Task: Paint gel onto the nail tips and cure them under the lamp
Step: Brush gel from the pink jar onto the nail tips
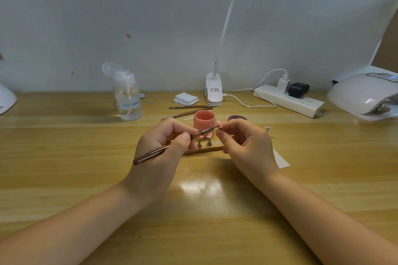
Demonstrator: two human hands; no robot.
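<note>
Left hand (170, 140) pinches brush (172, 148), fingers curled round shaft. Brush long axis runs lower left to upper right across frame centre; bristle end meets right hand (239, 140) at its fingertips.

Right hand pinches small item there, likely nail tip (220, 124); too small to confirm.

Pink gel jar (204, 121) just behind both hands, open.

Small stand (206, 147) on bench (86, 146) under hands.

Curing lamp (364, 97) far right of frame, well apart; right hand nearer.
</note>
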